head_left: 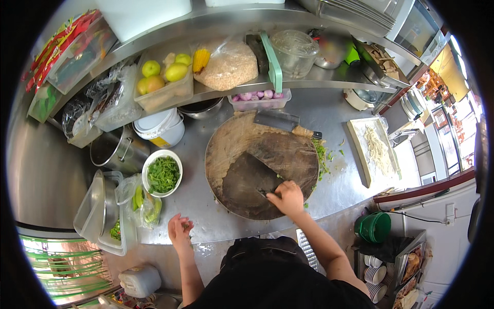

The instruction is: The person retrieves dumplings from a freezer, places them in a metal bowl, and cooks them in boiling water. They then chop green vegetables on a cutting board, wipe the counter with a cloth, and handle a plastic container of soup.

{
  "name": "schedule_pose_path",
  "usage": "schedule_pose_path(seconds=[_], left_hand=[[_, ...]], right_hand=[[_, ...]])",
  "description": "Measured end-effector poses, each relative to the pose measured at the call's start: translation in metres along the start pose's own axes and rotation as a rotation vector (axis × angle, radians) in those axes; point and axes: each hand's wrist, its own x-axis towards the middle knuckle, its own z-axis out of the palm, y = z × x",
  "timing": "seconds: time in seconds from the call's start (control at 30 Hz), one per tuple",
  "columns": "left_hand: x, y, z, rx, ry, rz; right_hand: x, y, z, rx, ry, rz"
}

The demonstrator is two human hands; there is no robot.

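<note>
My right hand [288,197] grips a cleaver [256,170], its dark blade over the round wooden chopping block [220,154]. The blade is hard to tell apart from the dark, worn wood. A second cleaver [278,120] with a wooden handle lies along the block's far edge. My left hand [180,231] hovers at the counter's near edge, fingers apart and loosely curled, with green bits stuck to them. Beyond it stands a white bowl of chopped green herbs [163,174]. Green scraps [321,156] lie along the block's right side.
Left of the bowl are bagged green vegetables [148,206] and a clear plastic tub [125,241]. A lidded white bucket [160,127] and a tub of shallots [260,99] stand behind. Noodles lie in a tray [357,150] at right. A loaded steel shelf [320,83] overhangs the back.
</note>
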Motion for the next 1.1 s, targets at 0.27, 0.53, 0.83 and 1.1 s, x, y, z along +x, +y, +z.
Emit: schedule_pose_path(seconds=[0.27, 0.53, 0.83, 1.1], left_hand=[[-0.021, 0.002, -0.029, 0.071, 0.225, 0.018], [-0.038, 0.000, -0.032, 0.054, 0.279, 0.022], [-0.033, -0.011, -0.014, 0.028, 0.243, 0.009], [-0.027, -0.016, 0.013, 0.049, 0.180, 0.011]], right_hand=[[0.139, 0.164, -0.042, -0.482, 0.162, 0.256], [0.149, 0.177, -0.041, -0.467, -0.245, 0.064], [0.031, 0.138, -0.126, -0.290, 0.196, 0.183], [0.097, 0.160, -0.233, -0.223, 0.573, 0.256]])
